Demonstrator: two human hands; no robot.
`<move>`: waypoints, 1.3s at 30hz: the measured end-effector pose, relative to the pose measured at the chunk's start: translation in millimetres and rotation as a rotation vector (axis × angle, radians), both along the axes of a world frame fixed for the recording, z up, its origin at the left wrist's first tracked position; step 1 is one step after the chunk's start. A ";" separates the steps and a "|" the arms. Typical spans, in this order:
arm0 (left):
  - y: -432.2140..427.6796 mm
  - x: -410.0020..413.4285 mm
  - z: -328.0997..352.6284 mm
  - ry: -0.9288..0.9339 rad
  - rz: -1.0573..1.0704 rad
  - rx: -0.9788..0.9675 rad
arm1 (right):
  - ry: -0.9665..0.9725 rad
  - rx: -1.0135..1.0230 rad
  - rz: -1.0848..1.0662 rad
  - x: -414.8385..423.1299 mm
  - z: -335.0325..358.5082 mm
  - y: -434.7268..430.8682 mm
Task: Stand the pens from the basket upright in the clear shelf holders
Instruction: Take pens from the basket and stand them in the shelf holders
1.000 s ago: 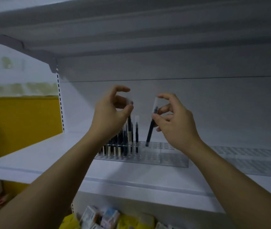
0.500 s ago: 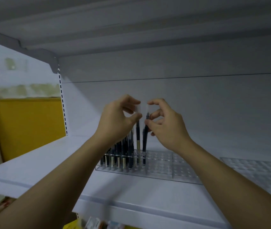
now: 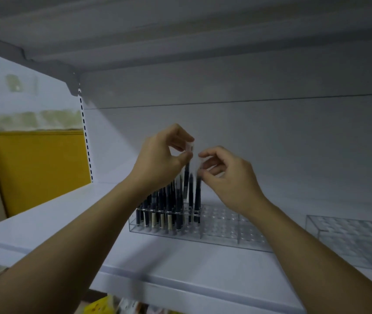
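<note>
Insertion step: on the white shelf (image 3: 67, 223), at the clear holder (image 3: 225, 232), your left hand (image 3: 157, 162) pinches one pen (image 3: 186, 177) by its clear cap. Your right hand (image 3: 230, 177) pinches a second pen (image 3: 198, 196) just beside it. Next, likely: lower each straight into a free hole, then release. The basket is out of view, the tips are hidden among the standing pens (image 3: 164, 200), and the caps are blurred.

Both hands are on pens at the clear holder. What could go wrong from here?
1. The left hand and right hand each pinch a pen near its top, fingers almost touching. A bump could knock one loose.
2. The raised pen in the left hand stands above the packed pens with its tip hidden. It may miss its hole and tilt its neighbours.
3. Sideways force on the second pen might shift the clear holder.
</note>
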State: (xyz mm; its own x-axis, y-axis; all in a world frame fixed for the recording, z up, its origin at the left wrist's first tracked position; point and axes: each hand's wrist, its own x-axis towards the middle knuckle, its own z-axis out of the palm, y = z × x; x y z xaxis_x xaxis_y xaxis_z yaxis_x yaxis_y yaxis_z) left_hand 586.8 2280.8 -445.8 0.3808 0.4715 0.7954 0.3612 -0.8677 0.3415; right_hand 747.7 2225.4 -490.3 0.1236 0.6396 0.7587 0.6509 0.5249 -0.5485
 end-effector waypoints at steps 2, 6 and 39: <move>1.6 0.9 -5.1 0.076 0.008 -0.027 | -0.048 -0.016 0.002 -1.1 -2.8 -0.6; 2.0 -1.4 -10.6 -0.006 0.002 -0.040 | -0.065 0.013 -0.025 0.5 -5.0 -1.0; -11.0 -5.2 -6.2 -0.183 0.013 0.023 | 0.003 -0.005 -0.049 6.2 -12.4 -2.4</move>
